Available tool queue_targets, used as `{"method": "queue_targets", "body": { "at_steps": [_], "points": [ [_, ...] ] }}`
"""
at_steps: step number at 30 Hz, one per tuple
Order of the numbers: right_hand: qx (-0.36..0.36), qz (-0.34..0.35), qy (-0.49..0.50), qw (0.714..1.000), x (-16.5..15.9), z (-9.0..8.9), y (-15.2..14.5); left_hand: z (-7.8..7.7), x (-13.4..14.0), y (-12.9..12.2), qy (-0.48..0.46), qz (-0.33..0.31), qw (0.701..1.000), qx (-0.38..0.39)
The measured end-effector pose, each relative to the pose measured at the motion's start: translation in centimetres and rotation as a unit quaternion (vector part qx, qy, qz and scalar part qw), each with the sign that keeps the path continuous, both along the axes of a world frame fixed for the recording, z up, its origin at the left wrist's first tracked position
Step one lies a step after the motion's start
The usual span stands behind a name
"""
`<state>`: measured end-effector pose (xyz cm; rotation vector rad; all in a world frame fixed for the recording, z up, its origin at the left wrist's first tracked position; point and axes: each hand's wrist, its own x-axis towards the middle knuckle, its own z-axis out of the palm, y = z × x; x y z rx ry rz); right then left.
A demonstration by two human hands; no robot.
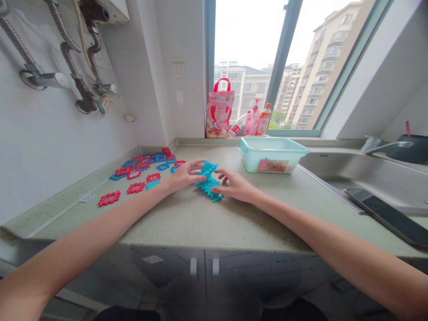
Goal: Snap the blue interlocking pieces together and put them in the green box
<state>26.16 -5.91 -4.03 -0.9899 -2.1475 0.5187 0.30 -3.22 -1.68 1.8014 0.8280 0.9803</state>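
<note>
Between my two hands on the counter are turquoise interlocking plastic tiles [207, 185] with notched edges, some lying low and one tilted up at the top. My left hand [183, 175] closes on the raised tile from the left, thumb in front and fingers behind. From the right, my right hand [234, 185] grips the lower tiles' edge with its thumb, its fingers curled. To the left lie loose red tiles [109, 199], blue tiles [163, 166] and a turquoise tile [153, 184]; several of them overlap in a heap near the wall.
A mint plastic tub [274, 151] stands at the back right, beside the steel sink [381, 174]. A dark phone [388, 216] lies at the sink's front rim. Bottles [264, 119] and a pink bag [220, 113] stand on the windowsill. A small white tag [87, 198] lies at left.
</note>
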Motion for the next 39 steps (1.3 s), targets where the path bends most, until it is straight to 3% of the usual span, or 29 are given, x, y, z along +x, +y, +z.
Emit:
{"method": "queue_targets", "body": {
  "at_steps": [5, 11, 16, 20, 23, 27, 29, 33, 35, 37, 39],
  "points": [
    [-0.044, -0.025, -0.006, 0.999, 0.4, 0.2, 0.2, -0.5, 0.4, -0.3, 0.11, -0.061, 0.982, 0.14],
    [-0.149, 0.071, 0.048, 0.985, 2.0, 0.6, 1.2, -0.8, 0.1, -0.6, 0.197, -0.067, 0.951, 0.227],
    [-0.217, 0.079, 0.027, 0.973, 3.8, 1.9, 0.8, -0.1, 0.2, -1.5, 0.27, -0.096, 0.91, 0.3],
    [-0.108, 0.112, -0.084, 0.984, 4.3, 2.4, -0.5, -0.1, 0.5, -1.9, 0.298, -0.079, 0.882, 0.356],
    [0.008, 0.08, -0.17, 0.982, 3.3, 1.9, -1.2, -0.4, 0.7, -1.8, 0.326, -0.061, 0.85, 0.41],
    [0.108, 0.053, -0.21, 0.97, 1.7, 1.1, -0.8, -0.8, 1.1, -1.5, 0.378, -0.033, 0.801, 0.463],
    [0.134, 0.029, -0.211, 0.968, 1.3, 1.0, -0.5, -0.9, 1.3, -1.4, 0.377, -0.008, 0.805, 0.457],
    [0.154, 0.006, -0.205, 0.967, 1.2, 1.2, -0.2, -0.9, 1.6, -1.5, 0.29, 0.049, 0.886, 0.358],
    [0.153, 0.008, -0.198, 0.968, 1.4, 1.3, -0.1, -0.8, 1.7, -1.6, 0.258, 0.04, 0.912, 0.316],
    [0.141, -0.001, -0.187, 0.972, 1.5, 1.2, 0.1, -0.8, 1.8, -1.7, 0.262, 0.022, 0.913, 0.313],
    [0.125, -0.011, -0.166, 0.978, 1.5, 0.9, 0.4, -0.9, 2.2, -1.7, 0.295, 0.024, 0.892, 0.341]
  ]
}}
